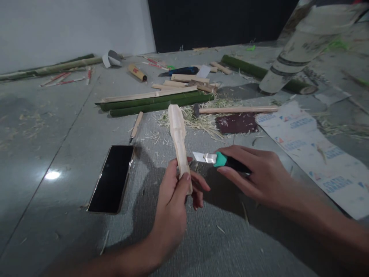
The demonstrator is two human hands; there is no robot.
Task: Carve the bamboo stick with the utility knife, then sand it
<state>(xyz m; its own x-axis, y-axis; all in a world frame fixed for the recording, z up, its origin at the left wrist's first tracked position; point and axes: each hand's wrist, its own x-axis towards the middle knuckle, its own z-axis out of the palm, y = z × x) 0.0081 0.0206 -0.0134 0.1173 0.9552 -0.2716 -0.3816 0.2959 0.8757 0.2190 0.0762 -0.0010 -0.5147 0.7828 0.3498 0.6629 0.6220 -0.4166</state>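
A pale carved piece of bamboo (177,129), shaped like a spoon with a wider upper end and a narrow handle, stands tilted upright in my left hand (175,192). My left thumb presses on its lower end, with the other fingers behind it. My right hand (256,169) is closed around a utility knife (220,159) with a black and teal handle. Its bare blade points left, a short gap away from the bamboo handle. Below them lies the grey floor (225,246), with a few thin shavings on it.
A phone (112,179) lies at left, near a small wooden-handled tool (136,127). Farther back are green split bamboo (161,104), a hammer (236,110), shavings (201,123) and a dark red sheet (238,123). Printed paper (323,154) lies at right, below a person's leg (296,50).
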